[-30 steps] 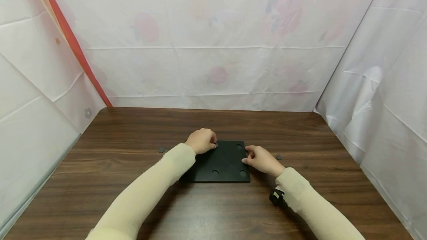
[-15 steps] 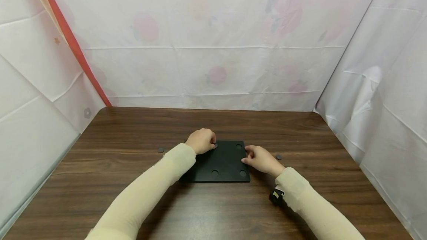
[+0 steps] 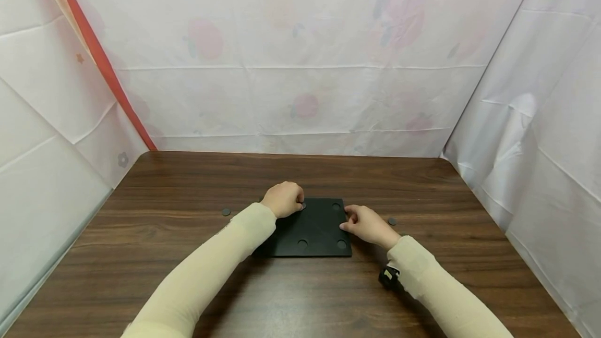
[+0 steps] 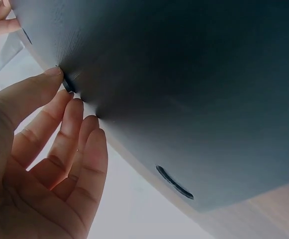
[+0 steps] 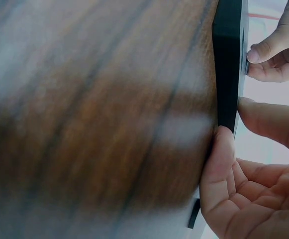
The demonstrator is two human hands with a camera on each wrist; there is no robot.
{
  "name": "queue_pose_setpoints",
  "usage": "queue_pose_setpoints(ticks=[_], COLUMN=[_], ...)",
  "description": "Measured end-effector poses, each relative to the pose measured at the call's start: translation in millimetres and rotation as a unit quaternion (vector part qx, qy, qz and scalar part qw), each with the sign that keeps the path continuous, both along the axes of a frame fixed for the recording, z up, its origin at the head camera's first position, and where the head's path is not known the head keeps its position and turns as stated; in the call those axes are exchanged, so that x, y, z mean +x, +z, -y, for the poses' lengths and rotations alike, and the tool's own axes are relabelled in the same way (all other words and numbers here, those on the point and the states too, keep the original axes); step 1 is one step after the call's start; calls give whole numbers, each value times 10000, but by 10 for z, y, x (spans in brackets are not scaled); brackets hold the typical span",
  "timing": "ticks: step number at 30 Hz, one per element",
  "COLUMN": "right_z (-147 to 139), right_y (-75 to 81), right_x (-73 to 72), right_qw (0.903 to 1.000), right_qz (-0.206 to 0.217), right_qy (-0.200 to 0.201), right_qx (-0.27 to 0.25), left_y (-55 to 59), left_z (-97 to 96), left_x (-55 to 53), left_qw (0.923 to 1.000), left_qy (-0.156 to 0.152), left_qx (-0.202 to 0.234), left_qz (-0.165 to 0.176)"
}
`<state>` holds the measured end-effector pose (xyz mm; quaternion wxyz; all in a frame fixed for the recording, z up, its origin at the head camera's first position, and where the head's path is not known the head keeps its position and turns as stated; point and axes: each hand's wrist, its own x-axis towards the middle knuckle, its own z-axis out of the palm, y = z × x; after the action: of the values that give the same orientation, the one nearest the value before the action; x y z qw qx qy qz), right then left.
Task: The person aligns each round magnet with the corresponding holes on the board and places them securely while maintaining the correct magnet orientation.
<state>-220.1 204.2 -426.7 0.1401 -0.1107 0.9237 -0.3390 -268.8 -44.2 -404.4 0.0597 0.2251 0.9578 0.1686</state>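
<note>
A black rectangular board (image 3: 319, 228) with round recesses lies flat on the table. My left hand (image 3: 283, 200) is over its far edge, pinching a small dark disc (image 4: 67, 82) between thumb and fingertips at the far middle spot. Whether the disc sits down in a recess cannot be told. At the board's right edge, my right hand (image 3: 368, 225) holds the rim, thumb (image 5: 263, 119) against the top edge and a finger on the side. Round recesses show at the far right corner (image 3: 336, 206), near middle (image 3: 302, 243) and near right corner (image 3: 341, 244). The left forearm hides the board's left part.
One loose dark disc (image 3: 226, 212) lies on the wooden table (image 3: 188, 181) left of the board; another disc (image 3: 392, 221) lies just beyond the right hand. Pale patterned curtains (image 3: 305, 67) surround the table's back and sides. A black device (image 3: 388, 277) sits at the right wrist.
</note>
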Motion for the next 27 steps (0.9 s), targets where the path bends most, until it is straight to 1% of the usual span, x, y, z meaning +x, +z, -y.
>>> queue_pose_setpoints(ticks=[17, 27], right_z=[-3, -14], right_y=[10, -9], right_x=[4, -3], right_qw=[10000, 10000], right_qz=[5, 9], right_qy=[34, 0], right_qx=[-54, -26], left_y=[-4, -3], left_z=[6, 7], left_x=[-2, 12], left_qw=[10000, 10000], left_qy=[26, -51], left_qx=[18, -50], left_qz=[9, 29])
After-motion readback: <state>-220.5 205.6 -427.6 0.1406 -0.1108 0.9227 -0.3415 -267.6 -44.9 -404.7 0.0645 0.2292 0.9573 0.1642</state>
